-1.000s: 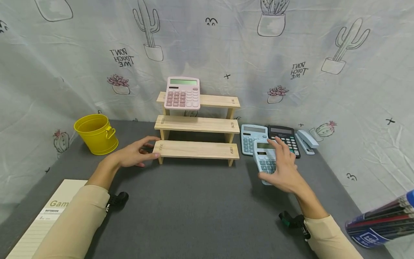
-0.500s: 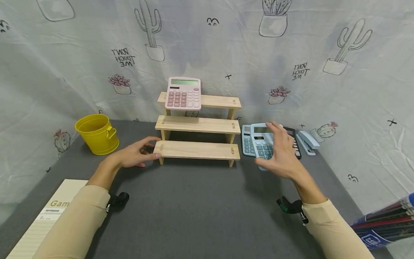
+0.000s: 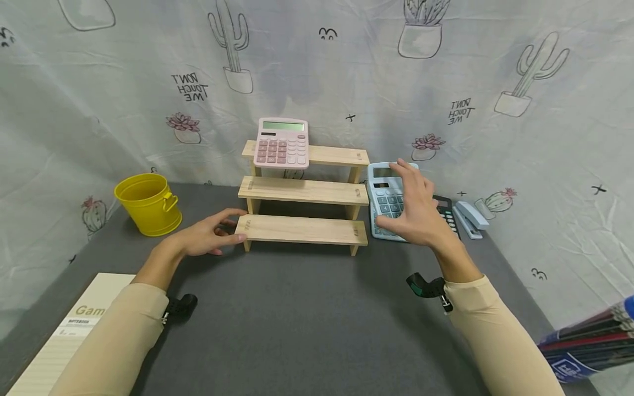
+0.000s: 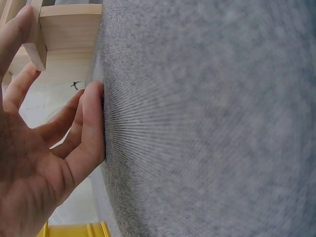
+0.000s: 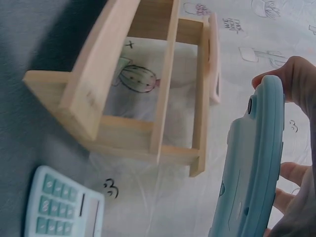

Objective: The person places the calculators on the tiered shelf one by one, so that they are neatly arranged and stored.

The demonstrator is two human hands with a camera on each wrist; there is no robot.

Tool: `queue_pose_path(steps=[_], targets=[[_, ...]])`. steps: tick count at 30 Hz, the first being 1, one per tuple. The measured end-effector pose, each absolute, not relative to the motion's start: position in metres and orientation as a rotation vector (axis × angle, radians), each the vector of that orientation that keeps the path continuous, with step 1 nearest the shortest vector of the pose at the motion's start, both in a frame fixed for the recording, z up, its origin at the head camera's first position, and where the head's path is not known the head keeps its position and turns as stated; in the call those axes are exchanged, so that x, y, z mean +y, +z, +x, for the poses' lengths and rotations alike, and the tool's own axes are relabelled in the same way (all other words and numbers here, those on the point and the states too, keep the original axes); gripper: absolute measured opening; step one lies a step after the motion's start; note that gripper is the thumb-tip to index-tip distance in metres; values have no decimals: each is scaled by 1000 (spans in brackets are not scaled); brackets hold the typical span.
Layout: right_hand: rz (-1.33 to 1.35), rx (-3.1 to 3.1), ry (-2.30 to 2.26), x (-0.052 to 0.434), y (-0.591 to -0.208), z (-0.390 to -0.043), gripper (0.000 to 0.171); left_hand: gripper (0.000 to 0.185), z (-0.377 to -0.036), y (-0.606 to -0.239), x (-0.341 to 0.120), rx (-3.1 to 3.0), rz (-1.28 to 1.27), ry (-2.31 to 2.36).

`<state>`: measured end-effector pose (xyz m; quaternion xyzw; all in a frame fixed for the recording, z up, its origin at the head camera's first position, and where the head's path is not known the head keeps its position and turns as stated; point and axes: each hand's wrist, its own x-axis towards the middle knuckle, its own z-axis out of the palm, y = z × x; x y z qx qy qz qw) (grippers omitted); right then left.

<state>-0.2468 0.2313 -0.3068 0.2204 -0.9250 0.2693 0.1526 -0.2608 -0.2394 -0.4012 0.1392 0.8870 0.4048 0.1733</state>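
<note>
My right hand (image 3: 415, 208) grips a light blue calculator (image 3: 386, 201), thumb at its lower left edge and fingers at the top. It is raised just right of a three-step wooden stand (image 3: 302, 190), and the right wrist view shows it edge-on. A second blue calculator (image 5: 57, 205) lies on the table, hidden behind the raised one in the head view. My left hand (image 3: 205, 236) holds the left end of the stand's lowest step between thumb and finger, its other fingers resting near the tabletop. A pink calculator (image 3: 281, 143) leans on the top step, at its left.
A black calculator (image 3: 444, 209), partly covered by the right hand, and a light blue stapler (image 3: 470, 220) lie at the back right. A yellow bucket (image 3: 148, 206) stands left. A notebook (image 3: 61, 341) lies front left, a tub of pencils (image 3: 579, 352) front right. A printed curtain (image 3: 346, 71) hangs behind.
My right hand has lifted the blue calculator up and leftward, from in front of the other calculators to beside the stand. The left hand has stayed on the lowest step.
</note>
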Motion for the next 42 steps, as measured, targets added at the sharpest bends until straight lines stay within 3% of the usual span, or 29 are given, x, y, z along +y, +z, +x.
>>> queue_pose_path(steps=[25, 42], targets=[[604, -2682, 901, 180, -268, -296, 103, 77, -262, -403, -233, 2527, 409, 1144], [494, -2695, 859, 141, -270, -322, 99, 79, -261, -401, -240, 2543, 393, 1127]])
